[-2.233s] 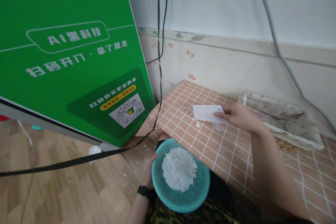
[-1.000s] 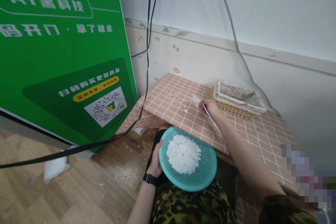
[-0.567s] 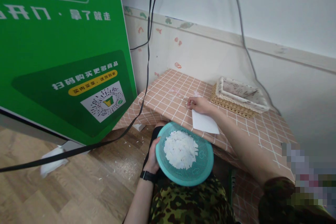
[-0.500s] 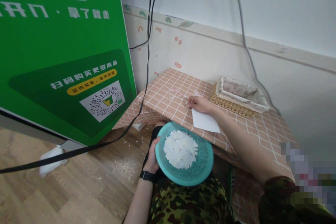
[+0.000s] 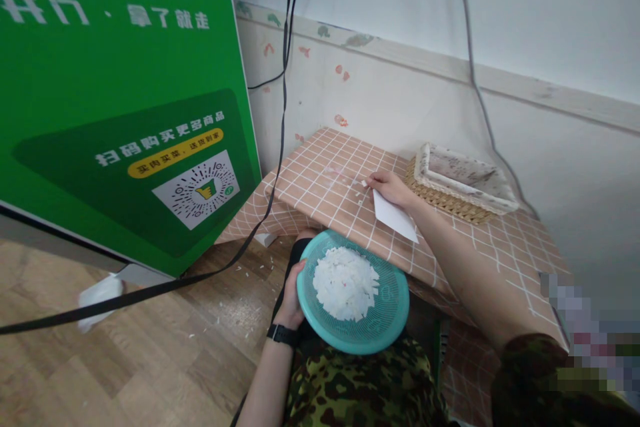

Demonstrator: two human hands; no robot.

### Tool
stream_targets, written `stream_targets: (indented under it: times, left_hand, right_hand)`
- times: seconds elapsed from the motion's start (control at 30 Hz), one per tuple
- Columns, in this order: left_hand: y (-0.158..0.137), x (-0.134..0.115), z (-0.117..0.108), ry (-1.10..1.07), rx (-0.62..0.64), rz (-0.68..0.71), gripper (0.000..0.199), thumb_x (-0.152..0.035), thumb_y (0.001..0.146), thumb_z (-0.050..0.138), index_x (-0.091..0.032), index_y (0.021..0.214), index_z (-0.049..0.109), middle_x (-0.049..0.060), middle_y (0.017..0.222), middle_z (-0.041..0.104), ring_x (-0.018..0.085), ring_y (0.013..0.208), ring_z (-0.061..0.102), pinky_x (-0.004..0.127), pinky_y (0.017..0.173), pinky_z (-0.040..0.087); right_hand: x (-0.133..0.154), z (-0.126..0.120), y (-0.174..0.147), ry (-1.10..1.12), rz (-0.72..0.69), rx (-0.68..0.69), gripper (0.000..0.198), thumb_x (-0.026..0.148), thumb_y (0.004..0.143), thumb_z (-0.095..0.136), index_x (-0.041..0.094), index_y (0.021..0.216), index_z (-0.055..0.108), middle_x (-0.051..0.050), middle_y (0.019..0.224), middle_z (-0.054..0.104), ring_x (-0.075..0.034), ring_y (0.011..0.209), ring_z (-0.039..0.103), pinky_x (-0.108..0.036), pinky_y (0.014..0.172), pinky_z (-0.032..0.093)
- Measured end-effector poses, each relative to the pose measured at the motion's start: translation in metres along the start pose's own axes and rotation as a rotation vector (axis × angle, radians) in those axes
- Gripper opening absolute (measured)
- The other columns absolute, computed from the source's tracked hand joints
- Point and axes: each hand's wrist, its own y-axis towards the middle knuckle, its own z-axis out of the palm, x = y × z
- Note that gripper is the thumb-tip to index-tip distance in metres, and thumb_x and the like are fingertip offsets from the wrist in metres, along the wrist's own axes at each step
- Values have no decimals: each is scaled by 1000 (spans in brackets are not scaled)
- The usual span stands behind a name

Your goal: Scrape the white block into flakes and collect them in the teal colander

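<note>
My left hand (image 5: 293, 299) is wrapped round the left rim of a round turquoise plastic basket (image 5: 393, 317), its fingers hidden beneath. The basket rests over my lap and carries a heap of small white paper scraps (image 5: 346, 283). Over the table, my right hand (image 5: 391, 188) is closed, fingertips pinched together at the tabletop. A white sheet of paper (image 5: 395, 215) sticks out from under that hand and seems held in it. Several tiny white scraps (image 5: 360, 199) lie by the fingertips.
A wicker basket with a cloth lining (image 5: 460, 190) stands beyond my right forearm on the checked tablecloth (image 5: 310, 177). At left is a green cabinet (image 5: 125, 67); a black strap (image 5: 240, 247) crosses before it. Scraps litter the wooden floor (image 5: 165, 353).
My right hand has shifted slightly away and to the right, and the white sheet has moved and turned with it. Small scraps now show by its fingertips. My left hand keeps its hold.
</note>
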Motion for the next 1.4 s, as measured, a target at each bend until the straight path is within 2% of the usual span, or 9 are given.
stream_targets:
  times: [0.33,0.4,0.5,0.63,0.77,0.93,1.1,1.27,1.4]
  left_hand:
    - [-1,-1,1,-1,6,-1,25,-34,71,65,-13,84,68,5,78,72,20,74,66,32,77,47]
    - [-1,-1,1,1,5,8,24,-34,73,64,-13,84,68,4,77,72,19,73,66,31,77,47]
    - [-2,-1,2,7,-11,9,22,-34,74,63,-14,82,68,3,73,72,18,69,65,30,76,47]
    - [-4,-3,4,7,-8,30,19,-32,74,63,-14,77,68,3,72,72,16,65,63,29,74,47]
    - [-4,-4,6,-9,-4,43,16,-30,72,64,-15,75,68,2,69,71,17,64,63,30,72,47]
    - [-3,-3,5,-17,-4,13,19,-31,72,65,-13,76,69,4,72,72,16,62,63,28,69,48]
    - [-2,-3,5,-28,17,-33,22,-33,73,63,-12,77,69,6,73,73,17,63,64,30,70,48]
    - [-3,-3,5,-12,8,-13,20,-32,73,63,-13,76,69,4,69,72,17,60,63,30,70,48]
    - [-3,-3,4,-5,5,-1,21,-33,72,64,-13,76,69,4,69,72,17,61,63,30,69,49]
  right_hand:
    - [-8,-12,0,-112,86,-195,30,42,71,59,15,73,74,-6,67,69,-19,63,59,-27,58,39]
    - [-6,-13,0,-72,90,-181,32,41,75,55,14,79,73,-6,68,70,-18,62,59,-26,57,40]
    - [3,-13,-3,-5,59,-36,35,38,80,47,14,82,72,-6,66,69,-15,58,57,-25,55,39]
    - [14,-14,-4,-82,-28,101,32,34,78,48,15,68,70,-3,56,64,-12,53,52,-24,53,35]
    - [20,-13,-3,-206,-103,76,25,31,71,53,15,60,67,-1,56,61,-12,54,49,-24,53,32]
    - [23,-7,-2,-223,-165,20,25,27,75,43,15,63,62,-1,59,57,-12,58,48,-24,56,32]
    - [21,3,0,-184,-192,-44,20,23,72,44,15,64,61,-4,75,63,-14,68,54,-24,64,37]
    - [9,-2,3,-235,-66,-213,23,28,72,48,15,67,66,-5,72,66,-16,69,58,-25,65,39]
    - [2,-11,2,-425,15,-171,28,40,74,54,17,69,70,-7,70,68,-20,70,61,-28,66,40]
